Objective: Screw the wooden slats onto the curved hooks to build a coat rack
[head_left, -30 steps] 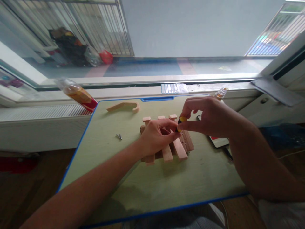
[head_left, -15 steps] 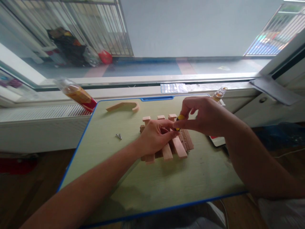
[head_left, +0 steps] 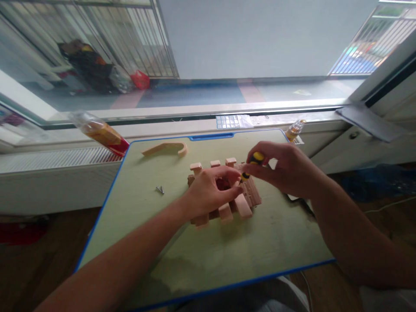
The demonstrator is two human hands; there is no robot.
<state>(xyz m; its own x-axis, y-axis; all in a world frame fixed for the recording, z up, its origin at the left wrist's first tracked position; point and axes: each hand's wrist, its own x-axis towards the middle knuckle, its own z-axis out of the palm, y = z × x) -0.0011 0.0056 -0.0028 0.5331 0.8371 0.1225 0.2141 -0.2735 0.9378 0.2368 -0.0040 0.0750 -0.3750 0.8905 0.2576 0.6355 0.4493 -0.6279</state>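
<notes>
A small frame of pale wooden slats (head_left: 243,205) lies in the middle of a green table (head_left: 201,251). My left hand (head_left: 208,193) rests on top of it, fingers curled and pressed onto the slats, holding it down. My right hand (head_left: 286,167) is closed round a short screwdriver with a yellow and black handle (head_left: 254,159). Its tip points down at the slats right beside my left fingertips.
Two loose screws (head_left: 159,189) lie left of the frame. A curved wooden piece (head_left: 165,148) sits near the table's far edge. A plastic-wrapped packet (head_left: 99,132) and a small bottle (head_left: 294,128) rest on the windowsill. A flat white object is partly hidden under my right wrist.
My right hand has shifted a little to the right and tilted the screwdriver handle outward. My left hand stays on the slats. The view has drifted slightly.
</notes>
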